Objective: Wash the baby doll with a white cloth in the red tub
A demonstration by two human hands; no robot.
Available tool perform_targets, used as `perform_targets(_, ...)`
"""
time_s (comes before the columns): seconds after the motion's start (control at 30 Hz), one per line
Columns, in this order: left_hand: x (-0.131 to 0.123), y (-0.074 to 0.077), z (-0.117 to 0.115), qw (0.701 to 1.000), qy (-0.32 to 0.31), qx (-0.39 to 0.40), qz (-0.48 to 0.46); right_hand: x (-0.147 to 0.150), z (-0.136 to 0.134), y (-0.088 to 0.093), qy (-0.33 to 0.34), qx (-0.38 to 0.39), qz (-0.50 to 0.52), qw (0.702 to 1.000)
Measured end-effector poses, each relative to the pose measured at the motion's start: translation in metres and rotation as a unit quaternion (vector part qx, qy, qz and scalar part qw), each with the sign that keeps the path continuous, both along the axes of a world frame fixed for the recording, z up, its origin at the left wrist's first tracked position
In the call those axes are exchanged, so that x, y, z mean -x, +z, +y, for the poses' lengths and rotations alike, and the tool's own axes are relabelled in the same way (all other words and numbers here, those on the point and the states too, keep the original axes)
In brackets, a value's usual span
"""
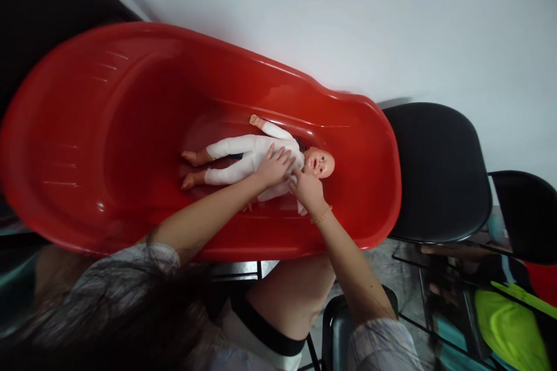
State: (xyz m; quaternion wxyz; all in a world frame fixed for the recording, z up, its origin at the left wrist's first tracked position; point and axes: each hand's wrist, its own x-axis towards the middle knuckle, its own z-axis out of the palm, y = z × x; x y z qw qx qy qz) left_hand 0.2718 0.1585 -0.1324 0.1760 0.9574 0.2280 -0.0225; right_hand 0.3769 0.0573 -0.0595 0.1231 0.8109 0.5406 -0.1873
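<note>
A baby doll [235,174] with a bald head and white-and-pink clothing lies face up in a red plastic baby bathtub [143,208]. Its head points right and its bare feet left. My left hand [275,166] rests on the doll's chest with the fingers spread. Beside the doll's neck, my right hand [308,190] has its fingers curled together in a pinch. A small whitish bit shows at those fingertips, too small to name. Part of a pink item [301,208] shows under the right wrist. My arms hide some of the doll's near side.
A black seat [435,174] stands against the tub's right end, with another black chair [526,214] beyond. The white wall [348,17] runs behind the tub. At lower right are a bright green item [507,324] and part of a person. My leg [291,295] is below the tub.
</note>
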Motion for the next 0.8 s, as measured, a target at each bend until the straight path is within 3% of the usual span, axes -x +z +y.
perform_targets(0.13,-0.001,-0.001,0.0,1.0,-0.001,0.006,0.012,-0.001,0.025,-0.003,-0.02,-0.117,-0.063,0.991)
perform_targets(0.33,-0.001,-0.002,0.001,1.0,-0.004,-0.007,0.006,-0.016,0.041,-0.028,-0.051,-0.118,-0.111,0.985)
perform_targets(0.5,-0.001,-0.004,0.0,1.0,-0.008,-0.013,0.009,-0.02,0.046,-0.036,-0.063,-0.183,-0.125,0.973)
perform_targets(0.8,-0.004,-0.002,-0.001,1.0,-0.003,0.009,0.01,-0.004,0.046,-0.032,-0.053,-0.094,-0.129,0.986)
